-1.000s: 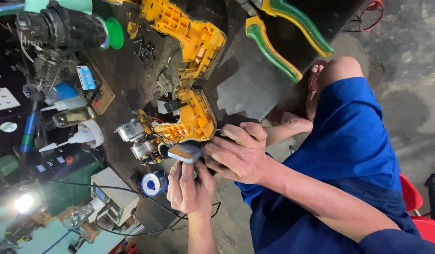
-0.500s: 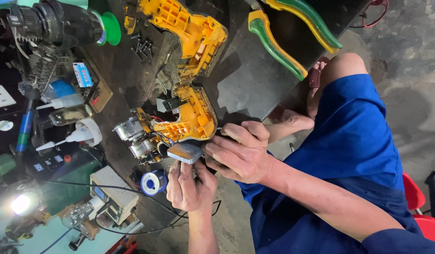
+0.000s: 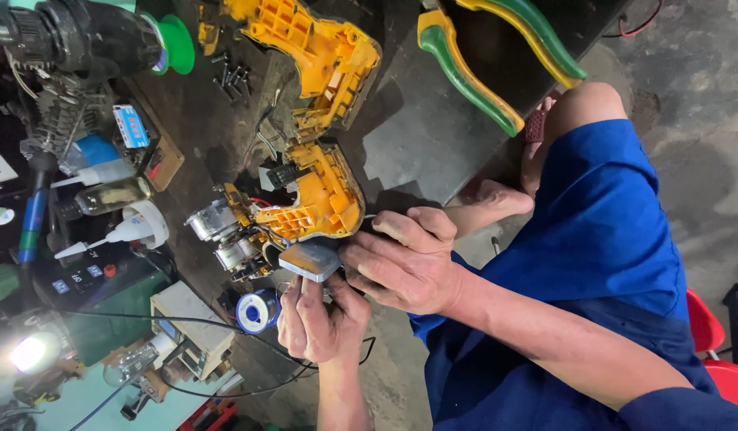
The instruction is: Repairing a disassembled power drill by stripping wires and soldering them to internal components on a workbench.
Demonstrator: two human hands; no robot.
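Note:
A half-open yellow power tool housing (image 3: 325, 199) lies on the dark workbench (image 3: 417, 136), with its grey metal motor and gear parts (image 3: 217, 231) sticking out to the left. Against the housing's lower edge sits a small flat grey metal block (image 3: 309, 259). My right hand (image 3: 405, 267) reaches in from the right and pinches this block, thumb and fingers also resting on the housing. Just below, my left hand (image 3: 321, 319) curls its fingers up under the same block. The other yellow housing half (image 3: 313, 56) lies farther back.
Green-and-yellow handled cutters (image 3: 481, 64) lie at the bench's far right. Loose screws (image 3: 229, 76), a green spool (image 3: 177, 44), a blue-rimmed solder reel (image 3: 257, 310), squeeze bottles (image 3: 118, 231), a green box (image 3: 106, 303) and a bright lamp (image 3: 30, 351) crowd the left. My blue-clad leg (image 3: 608, 199) is at right.
Both hands stay on the grey block at the housing's edge with only slight finger shifts. The view has drifted a little.

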